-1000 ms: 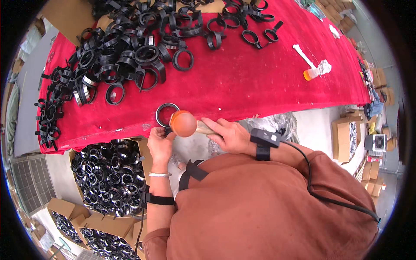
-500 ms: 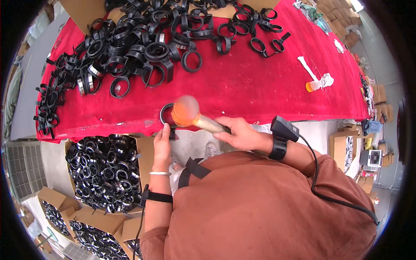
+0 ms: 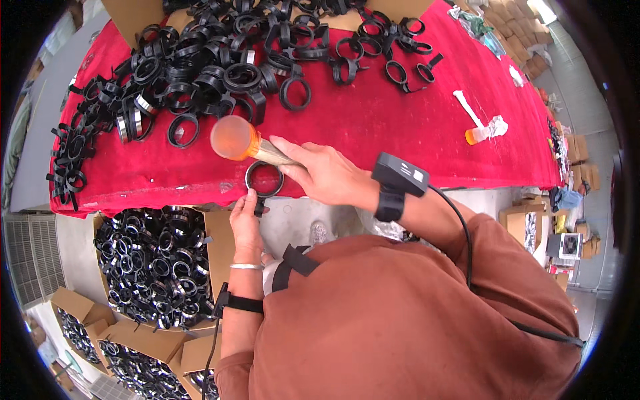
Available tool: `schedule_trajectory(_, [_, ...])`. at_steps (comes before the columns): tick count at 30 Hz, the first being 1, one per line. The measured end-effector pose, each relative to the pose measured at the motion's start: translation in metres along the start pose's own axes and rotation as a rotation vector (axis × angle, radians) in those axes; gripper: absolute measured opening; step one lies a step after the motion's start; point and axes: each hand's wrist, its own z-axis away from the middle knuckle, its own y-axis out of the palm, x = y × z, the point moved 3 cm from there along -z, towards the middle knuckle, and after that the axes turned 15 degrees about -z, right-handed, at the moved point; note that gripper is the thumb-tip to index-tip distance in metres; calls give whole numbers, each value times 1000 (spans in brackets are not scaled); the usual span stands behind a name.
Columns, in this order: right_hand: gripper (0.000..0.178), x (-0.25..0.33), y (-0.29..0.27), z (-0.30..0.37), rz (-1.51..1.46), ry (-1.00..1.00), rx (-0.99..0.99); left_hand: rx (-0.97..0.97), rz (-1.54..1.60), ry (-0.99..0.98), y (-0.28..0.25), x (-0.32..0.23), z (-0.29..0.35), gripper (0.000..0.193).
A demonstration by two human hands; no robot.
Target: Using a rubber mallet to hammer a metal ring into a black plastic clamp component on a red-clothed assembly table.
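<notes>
At the table's near edge, my left hand [image 3: 246, 223] is closed on the tab of a black ring [image 3: 249, 177]. The ring lies on the red cloth, its round opening facing up. My right hand [image 3: 325, 173] is wrapped around the pale handle of a mallet [image 3: 233, 138]. The mallet's translucent orange head is up and to the left of the ring, apart from it in the picture. Part of the handle is hidden under my right fingers.
Many black rings [image 3: 240, 78] are heaped across the far left of the red-covered table [image 3: 373, 133]. An orange-and-white tool [image 3: 472, 136] with crumpled white wrapping lies at the right. Cardboard boxes [image 3: 222, 247] filled with rings stand below the table at left.
The mallet and my right hand have moved left and farther from my body, and the mallet head has come off the ring. My left hand stays at the ring.
</notes>
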Motion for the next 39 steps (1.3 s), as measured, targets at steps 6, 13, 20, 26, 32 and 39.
schedule_trajectory(6, [52,15,8,12,-55,-139,-33,42,-56,-89,2,5,-3,39])
schedule_trajectory(13, [51,-8,-11,22,-220,-202,-260,-20,-84,-15,9,4,-4,40])
schedule_trajectory(20, [52,-52,13,77,-29,171,-269,-25,-181,-30,9,2,-11,40])
schedule_trajectory(26, [40,-56,6,84,-195,201,-257,17,-255,69,9,5,-7,44])
schedule_trajectory(32, [32,-75,2,92,-198,368,-141,160,-274,230,-10,21,-8,27])
schedule_trajectory(39, [36,-23,-12,88,-388,11,-274,143,-348,183,-7,12,-3,25])
